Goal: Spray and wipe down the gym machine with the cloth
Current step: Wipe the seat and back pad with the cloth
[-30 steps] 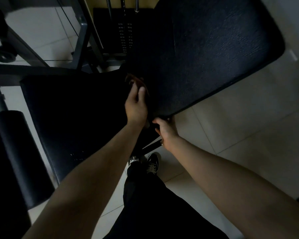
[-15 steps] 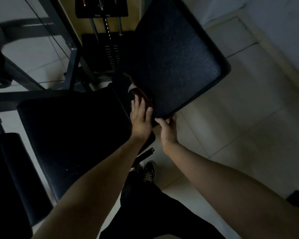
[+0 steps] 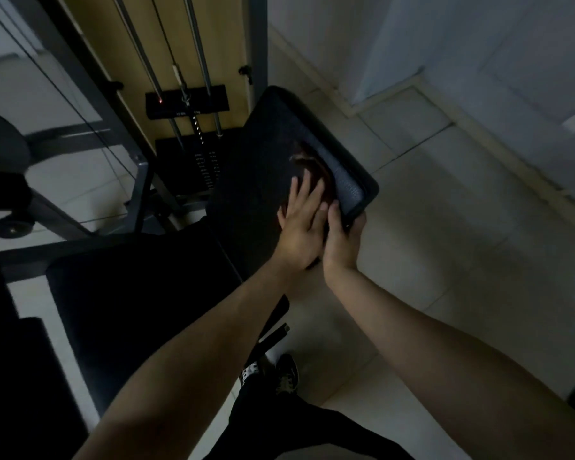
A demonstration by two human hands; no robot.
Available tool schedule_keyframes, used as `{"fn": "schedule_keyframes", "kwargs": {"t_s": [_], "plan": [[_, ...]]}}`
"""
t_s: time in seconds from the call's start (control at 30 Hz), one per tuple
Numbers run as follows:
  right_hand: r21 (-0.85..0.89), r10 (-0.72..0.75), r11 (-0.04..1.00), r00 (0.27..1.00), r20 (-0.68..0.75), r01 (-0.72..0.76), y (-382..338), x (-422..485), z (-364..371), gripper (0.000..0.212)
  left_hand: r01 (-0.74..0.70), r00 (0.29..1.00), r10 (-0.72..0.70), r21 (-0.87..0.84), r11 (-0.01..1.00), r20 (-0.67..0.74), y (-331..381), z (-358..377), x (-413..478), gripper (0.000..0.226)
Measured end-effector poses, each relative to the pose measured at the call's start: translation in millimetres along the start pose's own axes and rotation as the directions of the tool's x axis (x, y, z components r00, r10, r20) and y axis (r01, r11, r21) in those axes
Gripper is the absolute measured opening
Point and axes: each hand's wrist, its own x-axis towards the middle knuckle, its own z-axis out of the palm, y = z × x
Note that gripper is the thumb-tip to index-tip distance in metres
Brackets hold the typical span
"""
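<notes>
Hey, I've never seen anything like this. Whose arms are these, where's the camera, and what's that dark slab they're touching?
The camera sits on a person's head, looking down at their own arms. The dark slab is the backrest of a gym machine. Its seat pad lies lower left, and the weight stack stands behind. The left hand presses flat on a dark brownish cloth against the backrest. The right hand grips the backrest's lower corner. No spray bottle is in view.

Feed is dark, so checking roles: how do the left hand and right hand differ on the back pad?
Left hand lies flat, fingers spread; right hand curls round a corner of the back pad. Left hand presses the cloth to the pad face; right hand grips its edge. Both touch that pad.
</notes>
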Motion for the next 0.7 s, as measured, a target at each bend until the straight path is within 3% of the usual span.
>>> {"fn": "schedule_keyframes", "kwargs": {"t_s": [0.1,0.2,0.33,0.47,0.63,0.7], "plan": [[-0.023,-0.019,1.0,0.999,0.046,0.02,-6,7,-8,0.069,-0.109,0.994,0.108,0.095,0.989,0.014,4,-3,20,0.05],[-0.074,-0.037,0.996,0.997,0.071,0.042,1,8,-11,0.069,-0.075,0.996,0.081,0.125,0.989,-0.044,-21,-11,26,0.052],[-0.105,0.009,0.994,0.997,0.081,0.0,6,9,-10,0.064,0.206,0.956,-0.207,-0.023,0.978,-0.206,-57,-15,26,0.052],[-0.137,0.022,0.991,0.995,0.097,-0.008,9,7,-12,0.063,0.537,0.825,-0.539,-0.064,0.841,-0.168,-92,-14,-12,0.053],[-0.166,0.182,0.972,0.98,0.084,-0.166,8,-7,-7,0.064,0.698,0.679,-0.719,-0.172,0.695,-0.149,-96,-10,-39,0.052],[-0.126,0.286,0.954,0.953,0.102,-0.273,6,-16,-4,0.065,0.698,0.674,-0.719,-0.174,0.695,-0.17,-86,-15,-36,0.046]]}}
